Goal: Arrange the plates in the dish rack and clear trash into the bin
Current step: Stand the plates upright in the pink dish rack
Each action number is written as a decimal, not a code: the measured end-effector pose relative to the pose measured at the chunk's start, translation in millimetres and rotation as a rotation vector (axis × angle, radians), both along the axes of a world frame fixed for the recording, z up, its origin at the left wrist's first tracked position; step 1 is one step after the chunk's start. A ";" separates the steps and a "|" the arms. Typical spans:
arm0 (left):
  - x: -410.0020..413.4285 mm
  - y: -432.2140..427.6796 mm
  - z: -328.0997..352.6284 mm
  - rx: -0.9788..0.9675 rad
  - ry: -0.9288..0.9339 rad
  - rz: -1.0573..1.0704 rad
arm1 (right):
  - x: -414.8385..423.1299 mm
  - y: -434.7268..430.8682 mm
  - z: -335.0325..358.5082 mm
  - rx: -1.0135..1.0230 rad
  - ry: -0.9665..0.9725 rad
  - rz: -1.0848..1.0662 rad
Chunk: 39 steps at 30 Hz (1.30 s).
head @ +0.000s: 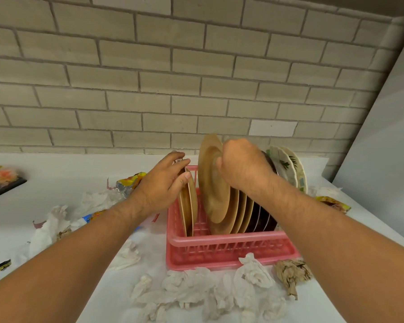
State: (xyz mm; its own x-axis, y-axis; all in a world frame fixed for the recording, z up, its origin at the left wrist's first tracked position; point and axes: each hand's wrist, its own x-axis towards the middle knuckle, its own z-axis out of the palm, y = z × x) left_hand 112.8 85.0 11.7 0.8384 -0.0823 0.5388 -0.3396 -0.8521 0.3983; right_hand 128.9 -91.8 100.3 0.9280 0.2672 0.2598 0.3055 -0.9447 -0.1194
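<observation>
A pink plastic dish rack stands on the white counter with several plates upright in it. My right hand grips the top edge of a large tan plate, raised above the other tan plates and dark plates behind it. My left hand holds small tan plates at the rack's left end, thumb on the front rim. Two white floral plates stand at the far right. Crumpled white tissues lie in front of the rack.
A brown paper wad lies at the rack's front right. Snack wrappers and more tissues litter the counter's left side; another wrapper lies right. A dark tray sits far left. The brick wall runs close behind.
</observation>
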 end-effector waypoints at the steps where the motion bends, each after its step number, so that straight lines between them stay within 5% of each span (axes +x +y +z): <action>1: -0.4 -0.1 0.5 0.007 0.004 0.001 | -0.4 0.8 -3.9 -0.032 0.002 0.005; 22: -6.1 0.4 0.7 -0.151 0.061 0.062 | 1.7 -11.9 -16.7 -0.100 0.161 0.049; 28: -2.9 3.5 -2.8 -0.147 0.014 0.005 | -2.3 -4.7 -14.4 0.019 0.022 0.144; 33: -0.7 7.6 -9.2 -0.159 0.002 -0.067 | -9.3 12.1 -30.6 0.140 0.243 0.304; 39: -3.9 11.1 -5.0 -0.169 0.097 -0.062 | -16.3 19.9 -40.0 0.132 0.203 0.267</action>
State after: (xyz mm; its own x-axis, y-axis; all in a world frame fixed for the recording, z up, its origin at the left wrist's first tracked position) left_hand 108.9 96.1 6.8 0.8831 -0.0503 0.4665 -0.3424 -0.7488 0.5674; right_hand 112.6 -71.9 60.2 0.8663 0.4835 0.1254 0.4967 -0.8073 -0.3186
